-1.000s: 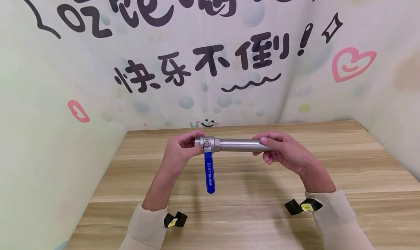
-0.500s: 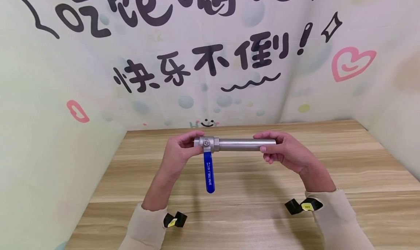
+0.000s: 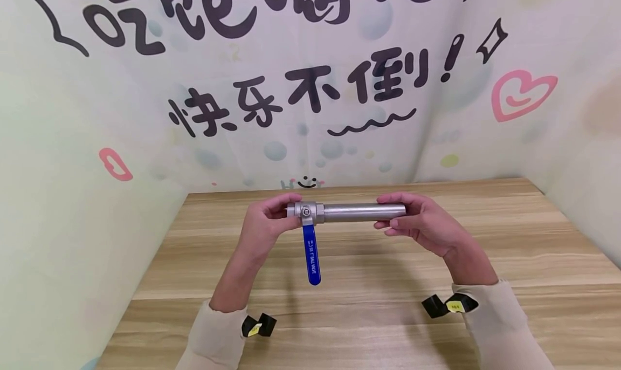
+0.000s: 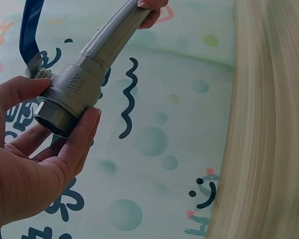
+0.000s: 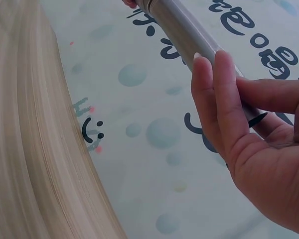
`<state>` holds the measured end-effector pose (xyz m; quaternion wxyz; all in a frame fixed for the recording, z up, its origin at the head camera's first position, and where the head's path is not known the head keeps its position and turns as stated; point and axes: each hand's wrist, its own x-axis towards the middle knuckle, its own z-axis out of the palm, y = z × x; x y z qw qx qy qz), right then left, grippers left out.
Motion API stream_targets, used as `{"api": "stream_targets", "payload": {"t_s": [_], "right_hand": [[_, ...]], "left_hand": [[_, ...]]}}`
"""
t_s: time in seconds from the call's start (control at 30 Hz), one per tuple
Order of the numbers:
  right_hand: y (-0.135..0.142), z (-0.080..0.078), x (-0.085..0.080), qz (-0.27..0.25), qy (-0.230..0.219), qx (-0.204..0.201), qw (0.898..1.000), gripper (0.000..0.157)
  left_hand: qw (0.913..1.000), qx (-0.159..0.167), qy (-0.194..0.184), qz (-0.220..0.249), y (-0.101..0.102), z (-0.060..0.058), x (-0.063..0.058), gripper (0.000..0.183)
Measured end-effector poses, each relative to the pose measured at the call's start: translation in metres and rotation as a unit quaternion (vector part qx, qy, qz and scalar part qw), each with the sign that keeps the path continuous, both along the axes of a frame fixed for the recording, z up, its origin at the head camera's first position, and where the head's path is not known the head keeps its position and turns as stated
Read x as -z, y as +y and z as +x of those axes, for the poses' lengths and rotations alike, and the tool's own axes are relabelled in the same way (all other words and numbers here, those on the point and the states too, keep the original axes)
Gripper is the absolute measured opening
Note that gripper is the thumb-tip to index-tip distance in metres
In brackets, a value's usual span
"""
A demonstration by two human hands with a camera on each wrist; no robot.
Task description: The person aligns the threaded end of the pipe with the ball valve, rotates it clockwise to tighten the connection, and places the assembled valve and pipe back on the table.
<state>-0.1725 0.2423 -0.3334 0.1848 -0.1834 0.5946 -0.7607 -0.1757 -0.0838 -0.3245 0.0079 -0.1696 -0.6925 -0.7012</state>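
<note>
A steel ball valve with a blue lever handle is joined to a straight metal pipe, held level above the table in the head view. My left hand grips the valve at its left end, thumb on the near side. In the left wrist view the valve body reads "1000 WOG" and its open hex end faces the camera. On the pipe's right end, my right hand has its thumb below and fingers above and behind. The right wrist view shows the pipe between thumb and fingers.
Below the hands lies a wood-grain table. A white printed cloth backdrop with dark lettering rises at the table's far edge, and pale walls stand on both sides. Each sleeve carries a black wrist mount.
My right thumb has moved from the top of the pipe to its lower side, baring the pipe's right end. The blue handle's tip has shifted slightly right. My left hand stays in place.
</note>
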Motion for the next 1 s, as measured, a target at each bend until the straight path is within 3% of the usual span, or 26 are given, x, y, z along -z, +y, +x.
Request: {"api": "stream_targets", "payload": {"t_s": [1.0], "right_hand": [[-0.0011,-0.0006,-0.0017,-0.015,-0.007,0.041,0.999,0.024]], "left_hand": [[0.9999,-0.005,-0.002,0.012,0.0023,-0.0012,0.0012,0.036]]}}
